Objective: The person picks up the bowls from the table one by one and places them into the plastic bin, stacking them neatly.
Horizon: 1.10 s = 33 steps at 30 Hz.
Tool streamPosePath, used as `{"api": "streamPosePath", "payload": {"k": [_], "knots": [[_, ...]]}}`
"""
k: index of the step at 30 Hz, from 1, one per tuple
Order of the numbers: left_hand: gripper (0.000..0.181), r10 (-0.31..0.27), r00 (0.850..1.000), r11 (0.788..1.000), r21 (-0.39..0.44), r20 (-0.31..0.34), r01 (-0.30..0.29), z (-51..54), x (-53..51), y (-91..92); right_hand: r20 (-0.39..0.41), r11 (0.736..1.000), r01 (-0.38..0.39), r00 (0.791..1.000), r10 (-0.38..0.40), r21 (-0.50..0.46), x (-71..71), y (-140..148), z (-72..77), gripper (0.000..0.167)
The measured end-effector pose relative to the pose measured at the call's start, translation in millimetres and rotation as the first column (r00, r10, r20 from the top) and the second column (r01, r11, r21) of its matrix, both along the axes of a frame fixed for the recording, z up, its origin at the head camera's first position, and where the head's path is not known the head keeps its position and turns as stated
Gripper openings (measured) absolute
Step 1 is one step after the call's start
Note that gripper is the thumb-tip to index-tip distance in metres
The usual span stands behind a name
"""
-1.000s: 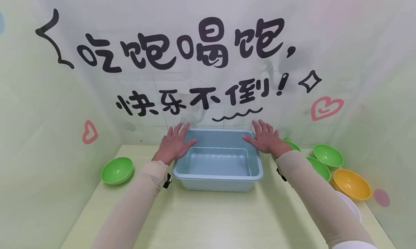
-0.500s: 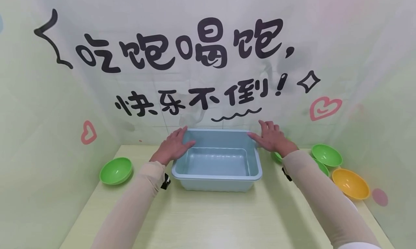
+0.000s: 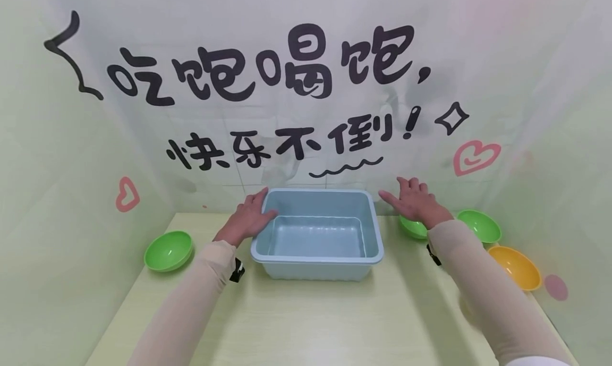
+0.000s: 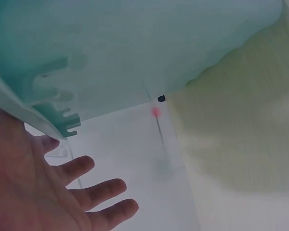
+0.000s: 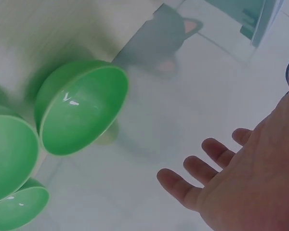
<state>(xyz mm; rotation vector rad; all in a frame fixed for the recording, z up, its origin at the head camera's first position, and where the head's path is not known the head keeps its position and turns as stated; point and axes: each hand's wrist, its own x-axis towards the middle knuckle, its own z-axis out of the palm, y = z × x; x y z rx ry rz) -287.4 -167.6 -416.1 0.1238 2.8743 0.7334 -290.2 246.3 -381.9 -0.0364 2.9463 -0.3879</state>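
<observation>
A light blue plastic basin [image 3: 317,260] stands upright on the table near the back wall. At its left rim is my left hand [image 3: 245,221], fingers extended and thumb reaching over the basin's edge. Whether this hand touches the rim I cannot tell. In the left wrist view the basin's outer wall [image 4: 135,48] fills the top, and the fingers of the left hand [image 4: 33,178] are spread below the rim. My right hand [image 3: 415,200] hovers apart from the basin's right side, above a green bowl [image 3: 414,228], holding nothing. The right wrist view shows its relaxed fingers [image 5: 176,185].
A green bowl [image 3: 168,251] sits alone at the left of the table. To the right are another green bowl [image 3: 479,227] and a yellow bowl [image 3: 518,267], partly behind the right sleeve [image 3: 483,281]. A printed cloth wall [image 3: 306,111] encloses the back and sides.
My right hand has moved away from the basin's right rim, rightward over the bowls. The left hand has shifted slightly left and outward. The basin stays in place on the table.
</observation>
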Motion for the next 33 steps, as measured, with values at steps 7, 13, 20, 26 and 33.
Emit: {"api": "streamPosePath", "payload": {"k": [7, 13, 20, 26, 33], "knots": [[0.077, 0.027, 1.0, 0.998, 0.051, -0.005, -0.027, -5.3, -0.9, -3.4, 0.001, 0.998, 0.045, 0.999, -0.045, 0.039, 0.4, 13, -8.2, 0.109], [0.076, 0.048, 0.999, 0.993, 0.103, 0.018, -0.05, -12.3, -1.1, -4.5, 0.028, 0.997, 0.067, 0.997, -0.068, 0.04, 2.7, 24, -17.8, 0.109], [0.074, 0.076, 0.996, 0.987, 0.139, 0.035, -0.08, -16.2, 0.3, -3.7, 0.085, 0.995, 0.09, 0.992, -0.094, 0.047, 6.2, 31, -31.7, 0.114], [0.073, 0.111, 0.994, 0.982, 0.153, 0.02, -0.113, -16.5, 2.5, -0.6, 0.097, 0.993, 0.099, 0.99, -0.105, 0.065, 12.0, 36, -46.3, 0.11], [0.071, 0.136, 0.991, 0.979, 0.15, 0.015, -0.137, -15.5, 4.8, 0.3, 0.108, 0.991, 0.112, 0.987, -0.12, 0.075, 15.0, 38, -56.9, 0.109]]}}
